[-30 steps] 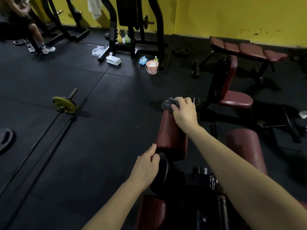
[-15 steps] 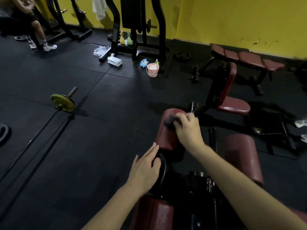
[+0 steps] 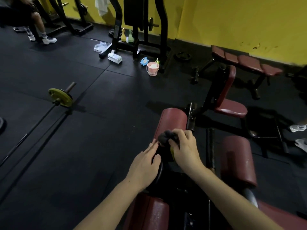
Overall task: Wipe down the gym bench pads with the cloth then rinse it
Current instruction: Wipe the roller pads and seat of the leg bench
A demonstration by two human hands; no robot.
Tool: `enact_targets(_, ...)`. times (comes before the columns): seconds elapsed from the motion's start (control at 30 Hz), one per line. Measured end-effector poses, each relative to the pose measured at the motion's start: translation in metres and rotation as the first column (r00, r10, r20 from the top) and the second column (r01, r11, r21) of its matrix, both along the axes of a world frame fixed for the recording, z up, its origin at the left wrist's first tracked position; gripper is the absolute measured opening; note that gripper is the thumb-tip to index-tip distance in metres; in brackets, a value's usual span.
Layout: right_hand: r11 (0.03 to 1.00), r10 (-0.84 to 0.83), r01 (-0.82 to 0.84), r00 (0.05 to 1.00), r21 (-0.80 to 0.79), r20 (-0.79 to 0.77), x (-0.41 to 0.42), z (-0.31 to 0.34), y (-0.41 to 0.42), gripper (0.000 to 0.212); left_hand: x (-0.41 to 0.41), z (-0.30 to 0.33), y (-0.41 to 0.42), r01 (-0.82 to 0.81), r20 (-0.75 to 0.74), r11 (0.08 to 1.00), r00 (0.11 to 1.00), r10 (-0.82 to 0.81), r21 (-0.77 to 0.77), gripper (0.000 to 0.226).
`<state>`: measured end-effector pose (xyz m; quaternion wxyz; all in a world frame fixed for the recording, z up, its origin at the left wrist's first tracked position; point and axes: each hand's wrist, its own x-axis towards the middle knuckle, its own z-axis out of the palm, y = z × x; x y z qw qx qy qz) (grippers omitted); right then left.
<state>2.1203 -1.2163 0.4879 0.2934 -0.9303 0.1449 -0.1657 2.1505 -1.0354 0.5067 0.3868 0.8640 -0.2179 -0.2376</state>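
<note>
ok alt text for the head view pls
A person's right hand grips a dark grey cloth against a maroon roller pad while the left hand rests on the machine's black disc. A pink bucket stands beyond.

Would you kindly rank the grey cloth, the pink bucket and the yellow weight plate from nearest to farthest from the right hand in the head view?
From the right hand:
1. Grey cloth, gripped in its fingers.
2. Pink bucket, ahead on the floor.
3. Yellow weight plate, far left on the barbell.

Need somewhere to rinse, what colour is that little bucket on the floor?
Pink bucket, seen in the head view.
</note>
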Motion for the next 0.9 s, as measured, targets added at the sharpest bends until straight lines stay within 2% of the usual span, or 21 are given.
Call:
enact_targets(0.1,0.992,-0.123,0.123,0.992,-0.003,0.006,0.059,0.0,-0.034,0.03,0.004,-0.004,-0.002,-0.023,-0.022,0.999,0.999,0.023,0.028,0.053)
enact_targets(0.2,0.969,-0.237,0.239,0.971,0.062,-0.043,0.11,0.012,-0.06,0.03,0.011,-0.004,-0.001,-0.078,-0.08,0.996,0.993,0.081,0.033,0.052)
enact_targets(0.3,0.983,-0.184,0.185,0.981,0.007,-0.06,0.112,0.02,-0.047,0.028,0.022,-0.003,0.004,-0.127,-0.13,0.988,0.982,0.137,0.083,0.051)
enact_targets(0.43,0.998,-0.045,0.046,0.998,0.038,-0.046,0.048,0.011,-0.019,0.031,0.016,0.001,0.01,-0.056,-0.013,0.998,0.998,0.056,0.019,0.048)
enact_targets(0.57,0.999,0.045,-0.045,0.999,-0.001,-0.023,-0.008,-0.003,0.004,0.037,0.004,-0.005,0.007,-0.01,-0.011,1.0,1.0,0.01,-0.017,0.049)
enact_targets(0.67,0.999,-0.035,0.035,0.999,-0.02,-0.013,0.033,-0.002,-0.023,0.034,0.009,-0.015,0.007,-0.026,-0.033,1.0,0.999,0.026,0.014,0.055)
enact_targets(0.77,0.981,-0.185,0.187,0.982,0.045,-0.029,0.096,0.009,-0.053,0.032,0.011,-0.02,0.009,-0.093,-0.1,0.995,0.99,0.096,0.039,0.058)
enact_targets(0.9,0.981,-0.193,0.194,0.979,-0.001,-0.071,0.12,0.017,-0.044,0.03,0.015,-0.019,0.011,-0.159,-0.163,0.983,0.971,0.173,0.095,0.054)
